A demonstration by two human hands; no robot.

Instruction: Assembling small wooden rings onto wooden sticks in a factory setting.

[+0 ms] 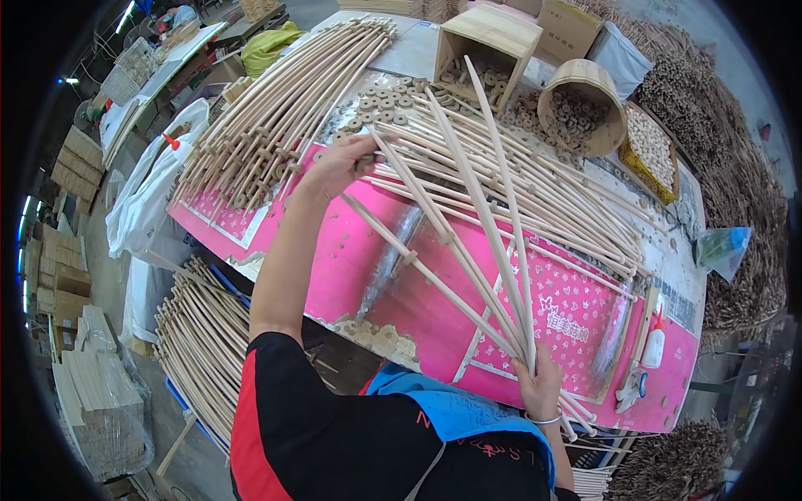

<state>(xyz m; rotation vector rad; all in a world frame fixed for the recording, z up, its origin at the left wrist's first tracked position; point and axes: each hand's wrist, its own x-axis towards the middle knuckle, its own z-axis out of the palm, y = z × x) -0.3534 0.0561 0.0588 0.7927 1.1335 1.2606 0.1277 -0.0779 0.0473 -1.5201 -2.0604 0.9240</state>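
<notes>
Sticks [468,225] fan up-left from right hand [540,386] gripping their bases; left hand [338,163] pinches one tip.

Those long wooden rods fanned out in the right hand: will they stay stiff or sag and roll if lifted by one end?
The rods, gripped at one end by the right hand, stand fanned with little droop, so probably fairly stiff and light. They look round and smooth, so likely to roll on the pink tabletop. The left hand steadies one.

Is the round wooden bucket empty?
No, the round wooden bucket lies tipped on the table with many small wooden rings inside it.
</notes>
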